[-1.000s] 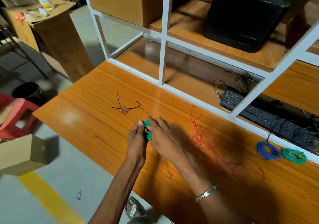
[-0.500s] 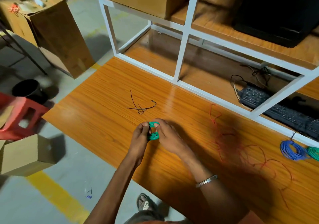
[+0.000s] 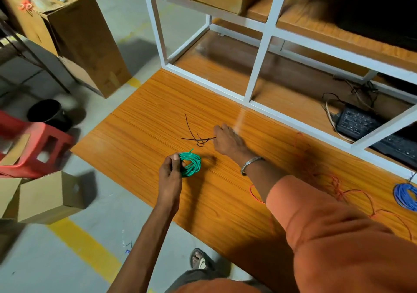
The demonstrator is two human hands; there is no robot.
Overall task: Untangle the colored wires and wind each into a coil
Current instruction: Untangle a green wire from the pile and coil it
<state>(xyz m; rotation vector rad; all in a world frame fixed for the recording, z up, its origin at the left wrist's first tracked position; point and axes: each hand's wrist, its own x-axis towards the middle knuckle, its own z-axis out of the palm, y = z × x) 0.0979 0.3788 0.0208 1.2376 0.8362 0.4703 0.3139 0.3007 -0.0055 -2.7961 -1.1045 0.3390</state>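
The left hand (image 3: 170, 170) is the nearest one. Its fingers (image 3: 174, 157) are curled and pinch the round coil of thin green wire (image 3: 190, 164) at its left edge. The coil sits low over the orange wooden table (image 3: 140, 134), and its loose end sticks up just past the fingers. This wire looks wound up already.

A bit farther off, the right hand (image 3: 228, 142) reaches out with a silver metal bracelet (image 3: 250, 164) on its wrist. Its fingertips (image 3: 217, 130) are bent down at one end of the short thin black ties (image 3: 197, 138), which lie flat on the table just beyond the green coil. I cannot tell if they have pinched a tie yet.

I think the step now is tying up the green coil. Next, the fingers need to lift one tie and wrap it around the coil.

To the right of the hands, the long loose red wire (image 3: 352, 191) lies in a mess, not coiled yet. Past it, at the far right edge, lies a wound coil of blue wire (image 3: 405, 194).
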